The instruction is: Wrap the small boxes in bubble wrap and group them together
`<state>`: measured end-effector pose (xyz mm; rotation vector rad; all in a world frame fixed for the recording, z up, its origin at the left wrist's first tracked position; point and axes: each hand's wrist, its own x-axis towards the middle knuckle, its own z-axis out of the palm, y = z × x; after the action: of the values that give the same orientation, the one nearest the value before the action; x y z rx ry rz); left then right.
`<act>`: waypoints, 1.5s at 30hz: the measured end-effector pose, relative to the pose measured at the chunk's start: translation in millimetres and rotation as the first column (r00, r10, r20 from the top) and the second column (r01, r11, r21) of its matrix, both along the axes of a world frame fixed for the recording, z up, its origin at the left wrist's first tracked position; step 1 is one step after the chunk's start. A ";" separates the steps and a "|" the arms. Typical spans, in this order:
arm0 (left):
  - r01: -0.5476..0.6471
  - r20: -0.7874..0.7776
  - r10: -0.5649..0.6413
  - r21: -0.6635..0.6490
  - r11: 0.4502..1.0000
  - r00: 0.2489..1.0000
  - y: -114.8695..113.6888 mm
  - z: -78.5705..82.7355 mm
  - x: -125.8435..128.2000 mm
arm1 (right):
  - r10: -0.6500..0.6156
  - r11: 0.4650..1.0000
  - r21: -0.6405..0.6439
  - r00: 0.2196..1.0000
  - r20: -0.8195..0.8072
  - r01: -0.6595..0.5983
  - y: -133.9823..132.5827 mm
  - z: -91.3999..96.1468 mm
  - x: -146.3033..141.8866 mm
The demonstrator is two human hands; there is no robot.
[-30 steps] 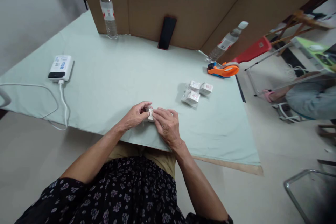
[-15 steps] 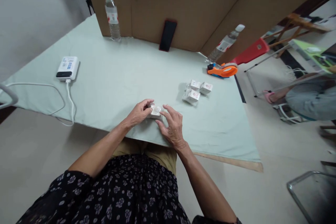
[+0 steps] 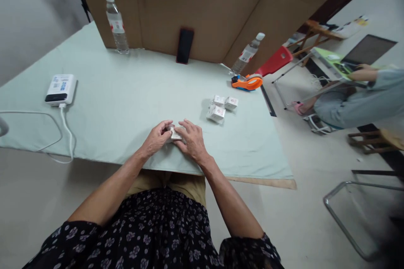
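Note:
Near the front edge of the cloth-covered table [image 3: 148,92], a small white box [image 3: 176,135] in clear wrap sits between both hands and is partly covered by them. My left hand [image 3: 157,138] grips its left side between thumb and fingers. My right hand [image 3: 192,141] has closed in from the right, its fingers over the box's top and the thumb at its near side. Three similar small white boxes [image 3: 217,113] stand grouped to the right, clear wrap around at least some of them.
A white power bank [image 3: 61,88] with a cable lies at left. Water bottles [image 3: 117,29] [image 3: 248,54] and a phone [image 3: 184,45] stand along a cardboard screen [image 3: 202,4]. An orange tape dispenser [image 3: 249,82] is at back right. Beyond, a person sits at a laptop [image 3: 368,52].
My right hand has moved left onto the wrapped box, its fingers now over the top. My left hand keeps its hold. The view has swung right, so the scene appears shifted left.

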<state>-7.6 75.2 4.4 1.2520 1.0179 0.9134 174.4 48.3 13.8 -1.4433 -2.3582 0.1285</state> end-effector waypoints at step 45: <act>0.308 -0.886 0.329 0.429 0.849 0.326 29.7 20.3 -18.5 | -0.440 0.864 0.210 0.889 -0.128 0.458 -97.7 -45.3 83.5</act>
<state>-26.1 105.0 24.7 2.4432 1.7634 0.3439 257.9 -49.5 -31.5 -1.7824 -1.8391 -0.2108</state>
